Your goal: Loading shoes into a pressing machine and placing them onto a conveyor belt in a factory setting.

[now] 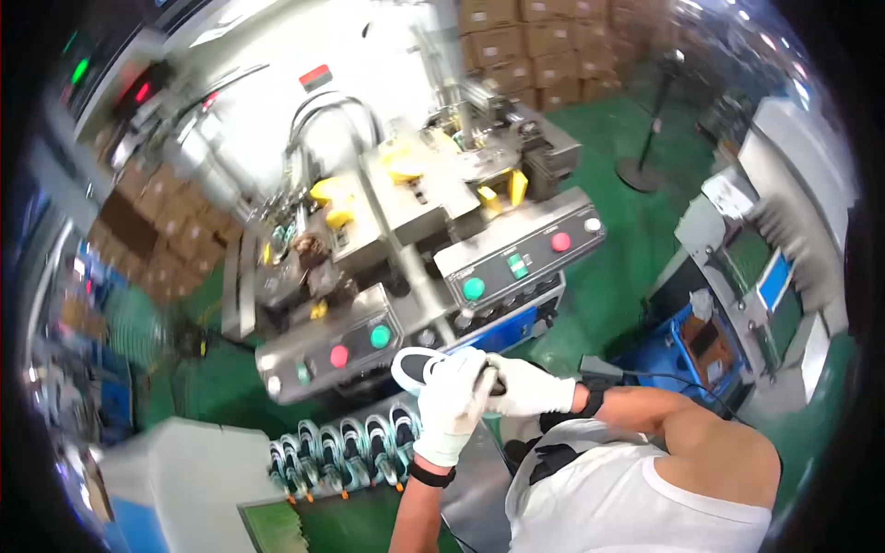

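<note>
I hold a pale shoe [413,369] with a dark inside in front of the machine. My left hand [450,405], in a white glove, wraps around its middle. From the other side my right hand [530,385], gloved the same way, has its fingers closed at the shoe's far right end. The gloves cover much of the shoe. To the lower left stands a row of several dark and mint-coloured shoes [346,452].
Close ahead is a machine with a right control panel [516,253] and a left control panel [336,350], both with coloured buttons. Yellow pads [401,166] sit on it. A blue bin [678,355] stands at right, a fan [143,332] at left, stacked cartons [544,51] behind.
</note>
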Motion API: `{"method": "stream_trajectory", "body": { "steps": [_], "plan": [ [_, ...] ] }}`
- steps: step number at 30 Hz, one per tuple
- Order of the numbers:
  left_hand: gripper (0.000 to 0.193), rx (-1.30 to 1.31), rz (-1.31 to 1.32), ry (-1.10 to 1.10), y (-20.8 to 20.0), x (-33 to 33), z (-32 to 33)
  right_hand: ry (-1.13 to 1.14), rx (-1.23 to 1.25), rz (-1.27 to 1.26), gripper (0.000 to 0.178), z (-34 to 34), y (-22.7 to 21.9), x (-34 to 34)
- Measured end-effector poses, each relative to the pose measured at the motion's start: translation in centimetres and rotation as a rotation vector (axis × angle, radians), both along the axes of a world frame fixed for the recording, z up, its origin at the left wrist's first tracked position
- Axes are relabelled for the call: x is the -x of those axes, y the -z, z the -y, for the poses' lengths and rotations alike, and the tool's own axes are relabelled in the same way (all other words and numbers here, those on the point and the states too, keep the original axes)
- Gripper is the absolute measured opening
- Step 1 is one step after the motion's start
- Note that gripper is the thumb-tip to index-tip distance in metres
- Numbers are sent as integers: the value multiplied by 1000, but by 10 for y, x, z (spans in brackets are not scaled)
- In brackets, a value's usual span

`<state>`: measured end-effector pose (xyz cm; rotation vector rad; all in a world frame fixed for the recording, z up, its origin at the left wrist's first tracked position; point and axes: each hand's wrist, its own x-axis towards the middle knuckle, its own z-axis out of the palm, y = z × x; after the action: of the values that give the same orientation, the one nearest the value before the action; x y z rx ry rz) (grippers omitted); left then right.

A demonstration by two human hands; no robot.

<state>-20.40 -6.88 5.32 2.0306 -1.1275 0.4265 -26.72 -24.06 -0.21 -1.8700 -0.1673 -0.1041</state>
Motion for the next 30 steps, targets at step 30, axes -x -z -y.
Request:
{"method": "stream_trajectory", "body": {
  "steps": [30],
  "plan": [
    [45,229,-778,-178,76,-144,210,313,-1325,-107,85,298,16,-72]
  ]
}}
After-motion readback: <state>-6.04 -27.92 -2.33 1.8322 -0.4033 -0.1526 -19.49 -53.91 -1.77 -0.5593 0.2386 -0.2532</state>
